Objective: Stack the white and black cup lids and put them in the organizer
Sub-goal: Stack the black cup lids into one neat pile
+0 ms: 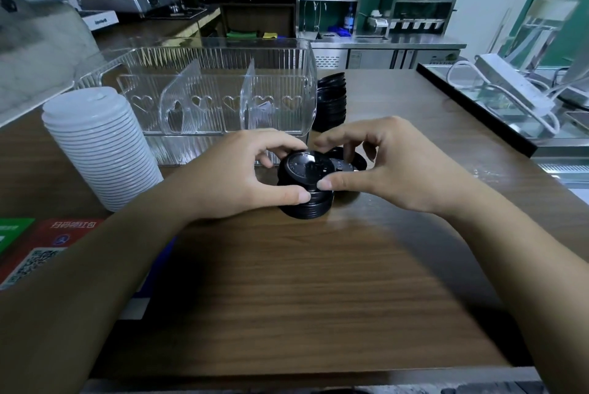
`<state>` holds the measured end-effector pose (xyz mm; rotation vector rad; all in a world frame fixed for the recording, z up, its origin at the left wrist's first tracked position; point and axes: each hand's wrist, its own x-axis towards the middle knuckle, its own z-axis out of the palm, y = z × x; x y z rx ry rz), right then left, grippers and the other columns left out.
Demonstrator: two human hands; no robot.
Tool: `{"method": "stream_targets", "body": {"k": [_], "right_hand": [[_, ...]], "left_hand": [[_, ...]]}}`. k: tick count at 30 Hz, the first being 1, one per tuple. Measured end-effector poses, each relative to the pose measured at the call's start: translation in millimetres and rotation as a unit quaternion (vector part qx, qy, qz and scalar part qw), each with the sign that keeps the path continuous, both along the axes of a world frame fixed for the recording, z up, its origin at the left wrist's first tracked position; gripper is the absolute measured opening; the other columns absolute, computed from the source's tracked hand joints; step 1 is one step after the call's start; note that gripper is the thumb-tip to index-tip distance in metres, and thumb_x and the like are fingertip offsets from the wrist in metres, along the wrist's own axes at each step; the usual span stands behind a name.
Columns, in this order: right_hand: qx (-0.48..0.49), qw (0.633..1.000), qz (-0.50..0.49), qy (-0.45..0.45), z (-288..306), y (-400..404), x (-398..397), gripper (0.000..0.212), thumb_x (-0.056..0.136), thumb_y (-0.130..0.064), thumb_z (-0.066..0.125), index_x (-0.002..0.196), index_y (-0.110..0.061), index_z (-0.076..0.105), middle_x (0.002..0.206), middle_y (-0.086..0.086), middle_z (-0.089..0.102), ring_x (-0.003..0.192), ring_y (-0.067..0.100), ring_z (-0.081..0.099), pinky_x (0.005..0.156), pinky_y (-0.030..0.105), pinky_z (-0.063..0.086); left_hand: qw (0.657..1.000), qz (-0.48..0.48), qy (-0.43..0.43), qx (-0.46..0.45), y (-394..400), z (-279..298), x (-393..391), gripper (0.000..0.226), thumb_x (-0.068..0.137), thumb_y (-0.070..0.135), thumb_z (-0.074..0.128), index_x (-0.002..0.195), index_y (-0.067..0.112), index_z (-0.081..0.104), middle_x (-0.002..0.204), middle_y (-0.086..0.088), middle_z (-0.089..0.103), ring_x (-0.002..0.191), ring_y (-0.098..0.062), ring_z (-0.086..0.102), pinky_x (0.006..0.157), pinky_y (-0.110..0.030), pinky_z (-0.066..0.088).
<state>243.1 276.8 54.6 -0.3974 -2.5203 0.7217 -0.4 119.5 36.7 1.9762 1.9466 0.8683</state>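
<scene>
Both hands pinch one short stack of black lids (305, 189) at bench centre. Left hand (245, 170): thumb pressed on the stack's near side, fingers curled over the far rim of the top lid. Right hand (376, 164): thumb tip on the near right edge of the top lid, fingers arched over the far side, partly hiding a loose black lid (349, 161) that lies flat just behind and right of the stack. Stack axis runs vertical, tilted a little to the left; top lid faces up, domed side up. Both forearms come in from the bottom corners, wrists low near the wooden bench (302, 282), palms turned inward toward each other.

Counts: two black stacks. The held one, and a taller black stack (330, 100) standing upright just right of the organizer. One tall white lid stack (98, 151) at the left, leaning left, tops up. Exact lid count in each stack cannot be told.

Clear ribbed organizer (204, 87) sits behind the hands, long axis left to right, two dividers making three compartments, heart cutouts along the front. No lids visible inside it.

Red and green QR cards (41, 250) lie at the bench's left edge.
</scene>
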Motion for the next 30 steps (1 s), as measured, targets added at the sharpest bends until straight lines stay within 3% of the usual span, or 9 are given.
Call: {"method": "stream_targets", "body": {"k": [6, 11, 13, 16, 19, 23, 26, 30], "right_hand": [[0.024, 0.999, 0.012, -0.021, -9, 2, -5, 0.048, 0.080, -0.043, 0.098, 0.122, -0.026, 0.082, 0.110, -0.015, 0.081, 0.087, 0.007, 0.069, 0.079, 0.016, 0.050], [0.026, 0.999, 0.010, -0.015, -10, 2, -5, 0.048, 0.080, -0.044, 0.097, 0.122, -0.026, 0.082, 0.109, -0.015, 0.081, 0.086, 0.007, 0.068, 0.079, 0.015, 0.049], [0.028, 0.999, 0.010, -0.014, -10, 2, -6, 0.048, 0.080, -0.045, 0.096, 0.122, -0.026, 0.082, 0.109, -0.015, 0.081, 0.085, 0.006, 0.068, 0.078, 0.015, 0.050], [0.026, 1.000, 0.012, -0.010, -10, 1, -6, 0.045, 0.080, -0.044, 0.097, 0.120, -0.026, 0.083, 0.110, -0.014, 0.081, 0.084, 0.004, 0.068, 0.076, 0.013, 0.049], [0.025, 1.000, 0.015, -0.010, -11, 1, -7, 0.044, 0.080, -0.043, 0.097, 0.119, -0.025, 0.083, 0.110, -0.013, 0.082, 0.083, 0.003, 0.068, 0.076, 0.012, 0.047], [0.024, 1.000, 0.013, -0.013, -12, 3, -7, 0.044, 0.080, -0.043, 0.097, 0.118, -0.026, 0.083, 0.109, -0.014, 0.081, 0.082, 0.003, 0.067, 0.075, 0.013, 0.048], [0.008, 1.000, 0.020, -0.017, -10, 5, -5, 0.045, 0.080, -0.044, 0.096, 0.120, -0.027, 0.083, 0.108, -0.015, 0.081, 0.084, 0.004, 0.069, 0.077, 0.017, 0.052], [0.019, 0.999, -0.025, -0.010, -4, 21, 1, 0.033, 0.086, -0.039, 0.093, 0.114, -0.023, 0.085, 0.102, -0.016, 0.081, 0.081, 0.002, 0.068, 0.074, 0.009, 0.046]], "left_hand": [[0.999, -0.004, 0.028, -0.035, 0, -1, 2, 0.062, 0.087, 0.063, 0.092, 0.144, 0.050, 0.071, 0.135, 0.032, 0.072, 0.125, -0.001, 0.068, 0.108, -0.037, 0.059], [0.999, 0.004, 0.011, -0.052, -2, 5, 4, 0.057, 0.085, 0.061, 0.095, 0.137, 0.061, 0.072, 0.123, 0.030, 0.077, 0.101, 0.000, 0.075, 0.095, -0.029, 0.060], [0.998, 0.001, -0.009, -0.065, -4, 8, 5, 0.058, 0.085, 0.057, 0.097, 0.138, 0.062, 0.072, 0.120, 0.035, 0.078, 0.099, 0.000, 0.078, 0.097, -0.029, 0.061], [0.994, -0.017, -0.038, -0.101, -6, 14, 6, 0.062, 0.088, 0.049, 0.097, 0.145, 0.054, 0.073, 0.117, 0.037, 0.080, 0.103, 0.000, 0.081, 0.107, -0.039, 0.062], [0.990, -0.034, -0.061, -0.121, -7, 15, 7, 0.060, 0.092, 0.041, 0.096, 0.147, 0.047, 0.074, 0.117, 0.035, 0.081, 0.101, 0.001, 0.083, 0.102, -0.034, 0.062], [0.991, -0.025, -0.061, -0.116, -4, 11, 3, 0.066, 0.088, 0.048, 0.098, 0.149, 0.048, 0.073, 0.129, 0.035, 0.079, 0.107, -0.002, 0.082, 0.108, -0.042, 0.064], [0.992, -0.033, -0.058, -0.102, -1, 6, -1, 0.065, 0.089, 0.045, 0.098, 0.148, 0.044, 0.072, 0.134, 0.031, 0.078, 0.124, 0.005, 0.075, 0.112, -0.036, 0.060], [0.995, -0.030, -0.034, -0.091, 1, 3, 0, 0.067, 0.090, 0.047, 0.097, 0.151, 0.044, 0.068, 0.137, 0.031, 0.075, 0.129, 0.008, 0.069, 0.113, -0.035, 0.059]]}}
